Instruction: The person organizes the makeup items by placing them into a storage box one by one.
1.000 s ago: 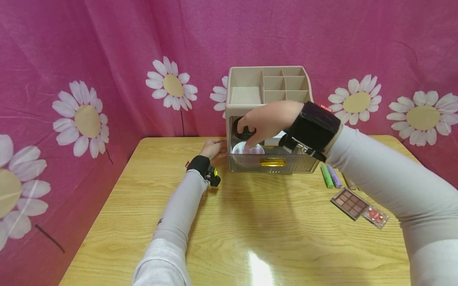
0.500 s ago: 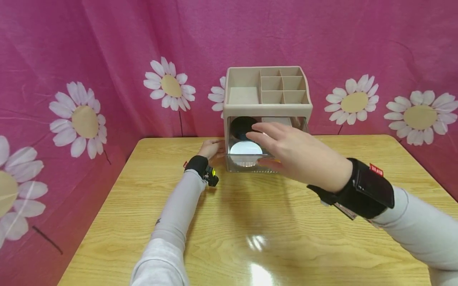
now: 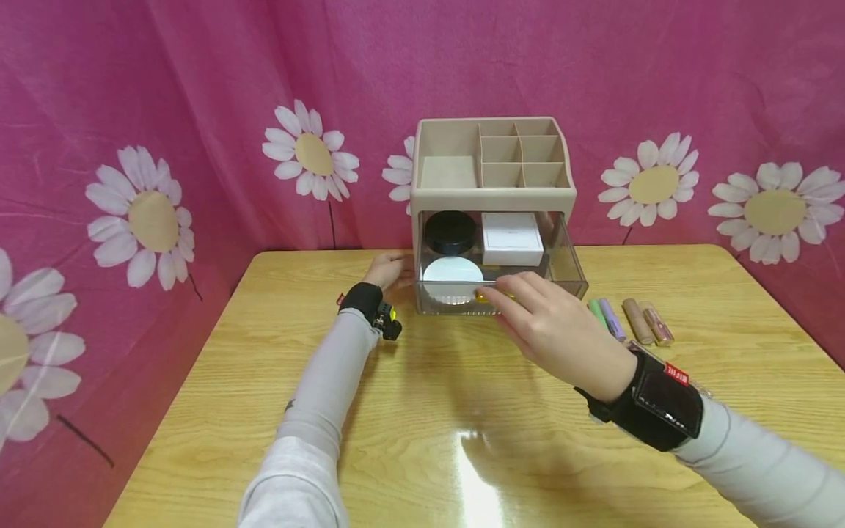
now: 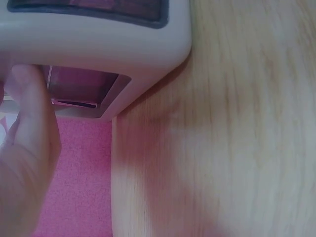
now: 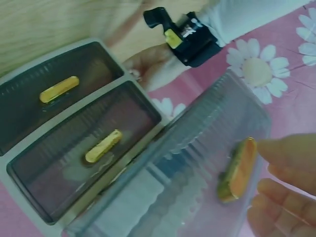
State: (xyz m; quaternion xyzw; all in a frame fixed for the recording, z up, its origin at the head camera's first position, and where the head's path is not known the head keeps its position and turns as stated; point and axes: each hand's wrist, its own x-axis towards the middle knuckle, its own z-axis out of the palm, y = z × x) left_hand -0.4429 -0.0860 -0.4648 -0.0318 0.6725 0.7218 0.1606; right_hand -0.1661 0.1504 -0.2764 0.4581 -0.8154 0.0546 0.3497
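A beige cosmetics organizer stands at the back of the table, its clear top drawer pulled out. Inside the drawer lie a black round container, a white round one and a white box. My right hand is in front of the drawer, fingertips at its gold handle, fingers loosely extended in the right wrist view. My left hand rests against the organizer's left side; the left wrist view shows a digit laid along the side by a cut-out, the other fingers mostly hidden.
Right of the organizer lie a green stick, a purple stick, a brown tube and a pink patterned tube. Two closed lower drawers show in the right wrist view. A pink flowered curtain hangs behind.
My right hand has come out from over the drawer, back and down to the handle at its front, uncovering the drawer's contents. My left hand stays at the organizer's side.
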